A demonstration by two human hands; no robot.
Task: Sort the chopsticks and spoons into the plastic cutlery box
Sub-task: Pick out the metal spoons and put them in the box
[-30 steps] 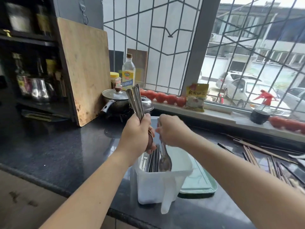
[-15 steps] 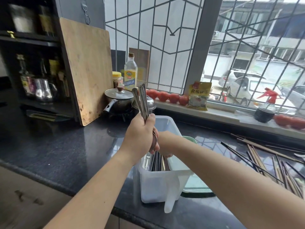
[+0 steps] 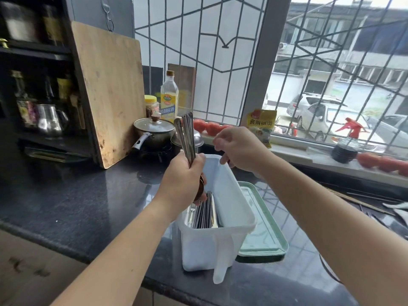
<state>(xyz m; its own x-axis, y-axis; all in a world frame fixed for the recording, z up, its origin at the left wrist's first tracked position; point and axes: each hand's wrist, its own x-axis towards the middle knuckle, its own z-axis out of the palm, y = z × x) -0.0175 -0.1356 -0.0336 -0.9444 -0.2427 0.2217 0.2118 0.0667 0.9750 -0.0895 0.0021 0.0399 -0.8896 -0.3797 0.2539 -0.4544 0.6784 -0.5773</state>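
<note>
A bundle of spoons (image 3: pixel 187 138) is gripped upright in the left hand (image 3: pixel 181 184), handles up, bowls at the rim of the plastic cutlery box (image 3: pixel 234 208) on the dark counter (image 3: pixel 77 202). Dark chopsticks (image 3: pixel 204 210) are stowed inside the box. The right hand (image 3: pixel 240 149) is held above the far rim, fingers loosely curled; nothing is seen held in it. More chopsticks (image 3: pixel 362 202) are left at the counter's right.

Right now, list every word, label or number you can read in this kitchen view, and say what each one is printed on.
"食用碱面": on the yellow and red packet leaning on the windowsill.
"料酒", with a blurred character or two before it: on the label of the clear bottle behind the lidded pot.
Green oval logo on the same bottle: too small to read.
Label on the yellow-lidded jar: blurred.
Labels on the dark shelf's bottles: unreadable.
</note>
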